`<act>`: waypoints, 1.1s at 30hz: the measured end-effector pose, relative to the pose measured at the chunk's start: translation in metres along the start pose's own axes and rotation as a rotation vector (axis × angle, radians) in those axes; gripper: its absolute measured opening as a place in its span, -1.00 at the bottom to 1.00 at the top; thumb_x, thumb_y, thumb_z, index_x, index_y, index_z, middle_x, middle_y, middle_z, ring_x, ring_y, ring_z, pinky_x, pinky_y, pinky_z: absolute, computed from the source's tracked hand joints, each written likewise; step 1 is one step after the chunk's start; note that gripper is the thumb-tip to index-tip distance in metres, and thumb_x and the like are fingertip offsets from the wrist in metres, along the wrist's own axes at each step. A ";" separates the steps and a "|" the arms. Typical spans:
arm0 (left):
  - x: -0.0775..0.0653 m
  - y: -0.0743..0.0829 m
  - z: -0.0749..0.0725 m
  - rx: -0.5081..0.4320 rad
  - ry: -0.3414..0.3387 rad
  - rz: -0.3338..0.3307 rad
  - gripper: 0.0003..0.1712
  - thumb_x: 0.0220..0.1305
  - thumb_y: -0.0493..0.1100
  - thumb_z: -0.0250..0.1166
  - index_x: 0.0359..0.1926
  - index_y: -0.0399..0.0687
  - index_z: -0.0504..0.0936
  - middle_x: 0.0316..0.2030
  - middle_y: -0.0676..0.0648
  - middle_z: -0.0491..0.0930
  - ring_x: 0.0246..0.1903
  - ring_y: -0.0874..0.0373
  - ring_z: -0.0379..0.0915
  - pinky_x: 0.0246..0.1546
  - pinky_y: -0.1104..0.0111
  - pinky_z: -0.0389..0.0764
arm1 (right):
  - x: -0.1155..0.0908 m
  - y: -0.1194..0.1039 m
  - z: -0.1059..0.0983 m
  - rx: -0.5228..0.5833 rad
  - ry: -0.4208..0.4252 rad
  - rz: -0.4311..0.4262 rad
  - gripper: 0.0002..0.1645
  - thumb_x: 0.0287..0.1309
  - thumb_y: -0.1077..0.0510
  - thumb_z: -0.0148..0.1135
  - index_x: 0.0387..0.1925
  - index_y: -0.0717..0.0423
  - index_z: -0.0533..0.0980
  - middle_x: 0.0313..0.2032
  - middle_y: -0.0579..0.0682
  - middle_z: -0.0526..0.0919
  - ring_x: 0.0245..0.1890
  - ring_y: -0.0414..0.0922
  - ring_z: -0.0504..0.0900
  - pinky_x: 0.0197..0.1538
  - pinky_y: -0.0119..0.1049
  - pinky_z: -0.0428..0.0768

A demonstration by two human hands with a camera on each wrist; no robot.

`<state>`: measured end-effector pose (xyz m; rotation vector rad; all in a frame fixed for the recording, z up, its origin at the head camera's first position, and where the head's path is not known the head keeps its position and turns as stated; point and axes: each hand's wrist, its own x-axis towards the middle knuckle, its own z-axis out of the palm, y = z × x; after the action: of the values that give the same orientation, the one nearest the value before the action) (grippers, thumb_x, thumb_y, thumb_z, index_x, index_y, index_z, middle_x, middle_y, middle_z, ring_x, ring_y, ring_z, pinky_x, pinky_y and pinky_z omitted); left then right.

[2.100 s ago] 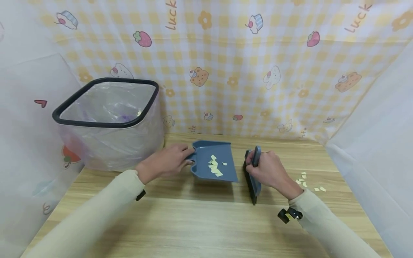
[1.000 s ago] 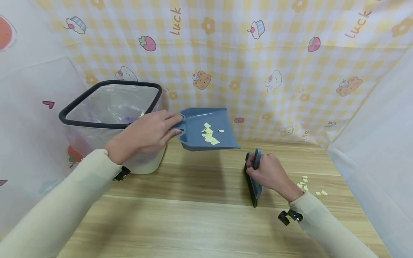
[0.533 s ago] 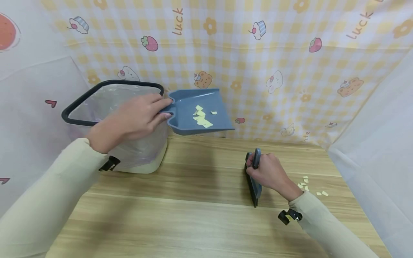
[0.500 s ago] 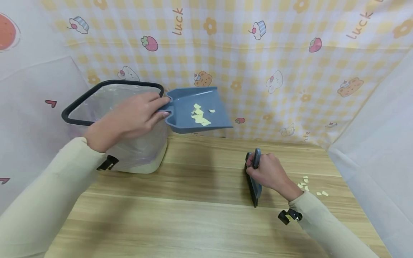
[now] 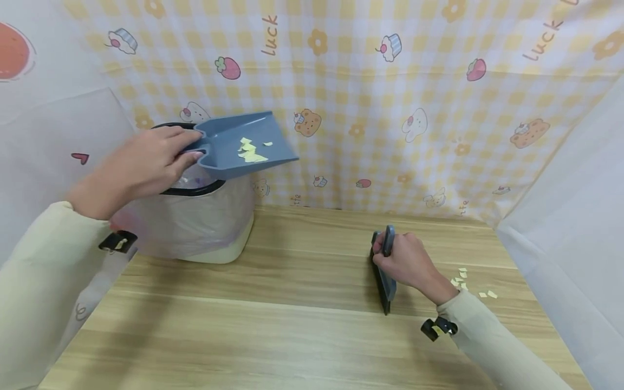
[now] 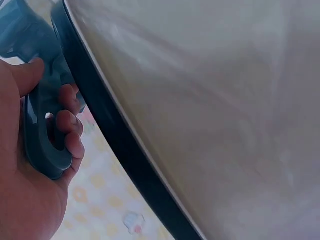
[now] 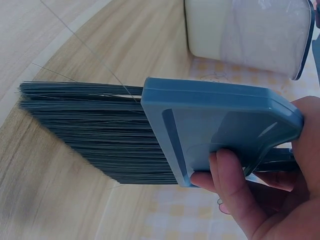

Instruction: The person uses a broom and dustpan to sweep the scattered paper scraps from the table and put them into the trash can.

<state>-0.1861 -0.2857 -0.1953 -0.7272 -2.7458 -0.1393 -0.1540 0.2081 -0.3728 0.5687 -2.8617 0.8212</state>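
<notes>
My left hand [image 5: 148, 162] grips the handle of a blue-grey dustpan [image 5: 226, 151], held above the right part of the trash bin. A small pile of pale yellow paper scraps [image 5: 249, 153] lies on the pan. The left wrist view shows fingers curled through the handle [image 6: 37, 130], right beside the bin's dark rim [image 6: 110, 125]. On the right, my right hand [image 5: 407, 262] holds a matching hand brush [image 5: 388, 276] by its handle, bristles down at the table. Its dark bristles [image 7: 100, 130] fan out in the right wrist view.
The trash bin [image 5: 214, 227], lined with a translucent bag, stands at the table's back left. Several paper scraps [image 5: 460, 281] lie on the wooden table [image 5: 273, 336] beside the right forearm. A checkered curtain [image 5: 331, 97] hangs behind; white sheeting [image 5: 575, 233] borders the right side.
My left hand has lifted the dustpan from low over the table and carried it up and left, over the bin, scraps still on it. The right hand with the brush has stayed in place.
</notes>
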 end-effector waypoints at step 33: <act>-0.069 -0.077 -0.004 0.253 -0.016 -0.326 -0.49 0.59 -0.23 0.22 0.32 -0.60 0.46 0.15 -0.70 0.45 0.06 -0.60 0.44 0.20 -0.46 0.48 | -0.001 0.005 -0.002 -0.003 0.009 -0.014 -0.93 0.18 0.27 0.32 -0.33 0.03 0.65 -0.63 -0.21 0.56 -0.70 -0.28 0.42 -0.58 -0.32 0.43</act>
<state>-0.1664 -0.3856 -0.2145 -0.2140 -2.8051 0.1437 -0.1552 0.2136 -0.3738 0.5824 -2.8473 0.8145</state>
